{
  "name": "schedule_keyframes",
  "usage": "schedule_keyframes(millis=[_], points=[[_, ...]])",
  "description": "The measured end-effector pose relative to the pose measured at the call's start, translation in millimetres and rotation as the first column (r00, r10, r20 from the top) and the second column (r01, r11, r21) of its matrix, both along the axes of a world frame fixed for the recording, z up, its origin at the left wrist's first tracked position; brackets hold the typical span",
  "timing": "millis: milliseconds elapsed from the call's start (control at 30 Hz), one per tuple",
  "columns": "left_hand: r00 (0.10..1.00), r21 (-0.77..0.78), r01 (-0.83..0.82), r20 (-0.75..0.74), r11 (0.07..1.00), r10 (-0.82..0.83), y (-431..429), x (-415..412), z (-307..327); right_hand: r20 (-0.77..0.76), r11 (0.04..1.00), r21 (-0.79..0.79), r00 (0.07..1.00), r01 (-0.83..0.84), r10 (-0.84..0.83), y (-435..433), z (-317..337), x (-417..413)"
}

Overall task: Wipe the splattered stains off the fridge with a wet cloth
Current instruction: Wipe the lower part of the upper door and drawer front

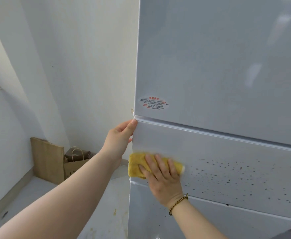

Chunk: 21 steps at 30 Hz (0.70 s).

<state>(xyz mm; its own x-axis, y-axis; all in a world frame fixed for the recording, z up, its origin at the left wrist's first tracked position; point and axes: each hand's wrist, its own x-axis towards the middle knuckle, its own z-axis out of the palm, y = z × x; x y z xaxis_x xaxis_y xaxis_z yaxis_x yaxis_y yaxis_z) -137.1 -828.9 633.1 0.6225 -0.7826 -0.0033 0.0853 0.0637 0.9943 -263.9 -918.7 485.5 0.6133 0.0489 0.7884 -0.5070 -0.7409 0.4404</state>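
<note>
A pale grey fridge (218, 66) fills the right side of the head view. Its middle drawer front (201, 145) carries many small dark splatter stains (236, 176) spread over its right half. My right hand (163, 178) lies flat on a yellow cloth (136, 168), pressing it against the left end of that drawer front, just left of the stains. My left hand (120, 140) grips the left edge of the fridge at the seam between the upper door and the drawer, thumb on the front.
An oval warning sticker (154, 103) sits low on the upper door. On the floor to the left, a wooden board (46, 161) and a brown paper bag (74, 163) lean against the white wall. The floor (38, 195) shows some stains.
</note>
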Motion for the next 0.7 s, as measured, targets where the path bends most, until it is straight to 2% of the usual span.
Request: schedule_keyframes(millis=[100,200,367,433,500,600,700], points=[[0.999,-0.025,-0.032,0.017,0.999,0.032,7,-9,-7,-0.191,0.999,-0.052,0.982,-0.018,0.008,-3,-20,-8],[0.998,0.014,-0.054,0.014,0.998,0.053,18,-16,-20,-0.256,0.995,-0.075,0.966,-0.063,0.042,-8,-12,-17],[1.000,0.073,0.025,0.010,0.997,-0.026,27,-22,-26,0.020,1.000,-0.023,1.000,0.010,-0.010,-8,11,-26],[0.999,0.087,0.051,0.011,0.995,-0.052,28,-22,-26,0.031,1.000,-0.011,0.999,0.029,-0.029,-6,3,-23],[0.998,0.101,0.064,0.013,0.993,-0.066,28,-20,-24,-0.055,0.999,-0.030,0.998,0.025,-0.026,-5,-14,-16],[0.996,0.119,0.077,0.031,0.990,-0.081,30,-21,-20,-0.299,0.997,-0.070,0.954,-0.031,0.008,-4,-35,-11],[0.995,0.124,0.103,0.000,0.987,-0.103,30,-20,-20,-0.385,0.994,-0.105,0.923,-0.036,-0.007,-3,-36,-13]])
